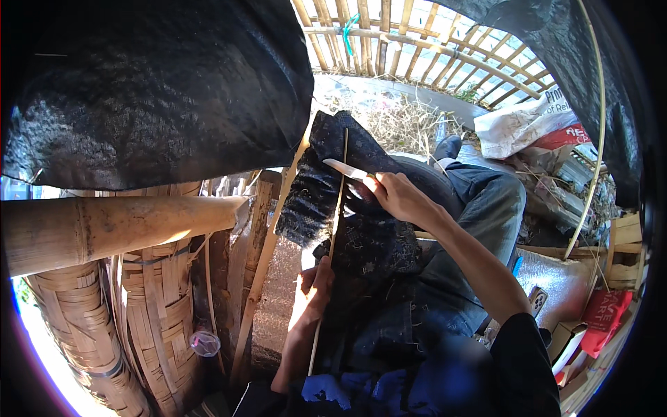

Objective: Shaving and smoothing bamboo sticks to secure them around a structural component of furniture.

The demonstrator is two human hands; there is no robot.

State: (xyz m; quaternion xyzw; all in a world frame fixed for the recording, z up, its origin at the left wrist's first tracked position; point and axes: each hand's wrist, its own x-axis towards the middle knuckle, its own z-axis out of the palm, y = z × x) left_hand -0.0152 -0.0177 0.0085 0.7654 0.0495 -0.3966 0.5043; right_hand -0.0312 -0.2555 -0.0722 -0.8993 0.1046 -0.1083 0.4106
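My right hand (pixel 401 199) is closed around a knife, its handle hidden in my fist. The pale blade (pixel 345 169) points left and lies across a thin bamboo strip (pixel 338 212). Lower down, my left hand (pixel 313 286) grips that strip between thumb and fingers. The strip runs lengthwise over my lap, its far end beyond the blade and its near end by my body. Beneath it, a wrinkled black sheet (pixel 306 201) covers my lap and leg.
A thick bamboo pole (pixel 125 226) juts in from the left above woven bamboo baskets (pixel 156 306). Black tarpaulin (pixel 160 90) hangs overhead. Beyond are a bamboo slat fence (pixel 417 42), dry straw (pixel 389 121) and a white sack (pixel 517 128). A red bag (pixel 604 321) lies at right.
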